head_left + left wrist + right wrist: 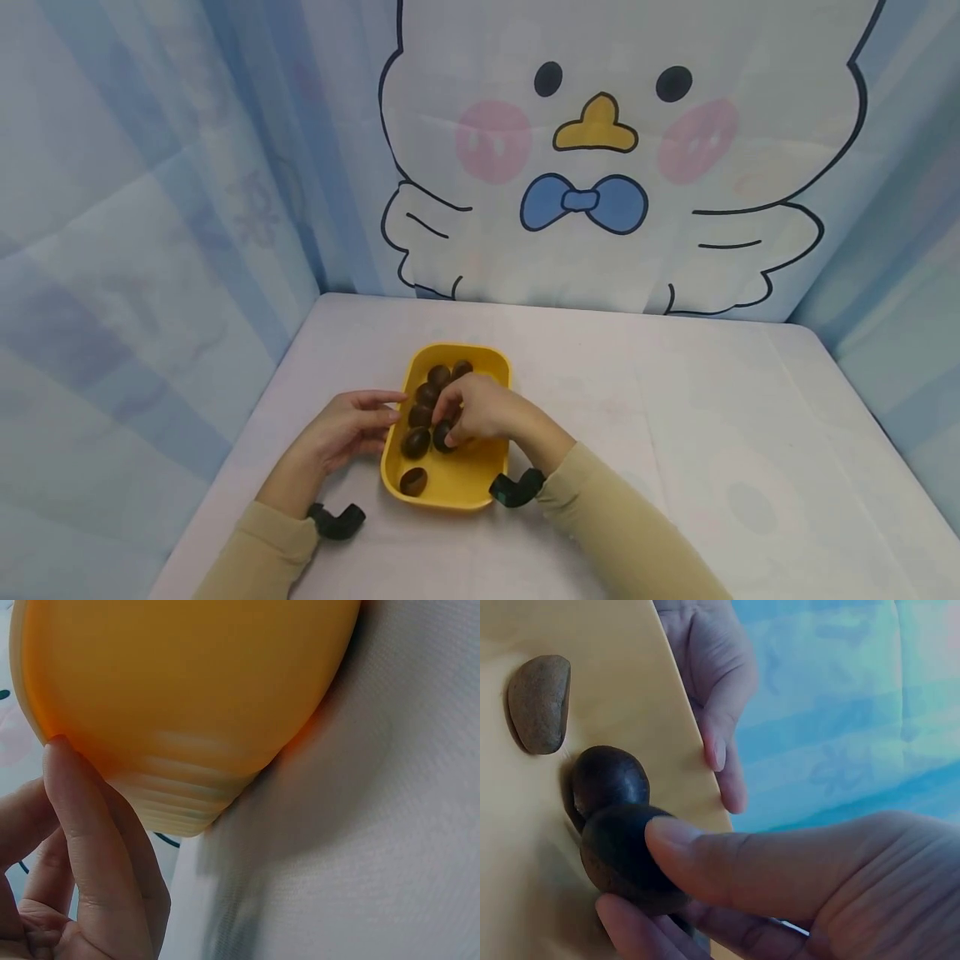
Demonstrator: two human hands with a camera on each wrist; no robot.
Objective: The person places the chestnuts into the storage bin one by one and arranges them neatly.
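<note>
In the head view my right hand (483,408) reaches into a yellow tray (468,492). Its thumb and fingers pinch a dark brown chestnut (443,437), and the right wrist view shows this chestnut (622,855) up close against another dark chestnut (611,780). Just outside the tray's left side is my left hand (352,425), its fairly straight fingertips touching the rim. The left wrist view has a fingertip (60,754) on the outer wall. Several chestnuts (416,442) line the tray's left half; one with a matte brown face (413,481) lies apart near the front.
A pale cloth-covered table (675,433) carries the tray left of its middle. Behind it hangs a curtain (600,267) with a cartoon bird; blue-white curtains (135,250) stand at both sides. Black curved wrist mounts (337,522) sit on both forearms.
</note>
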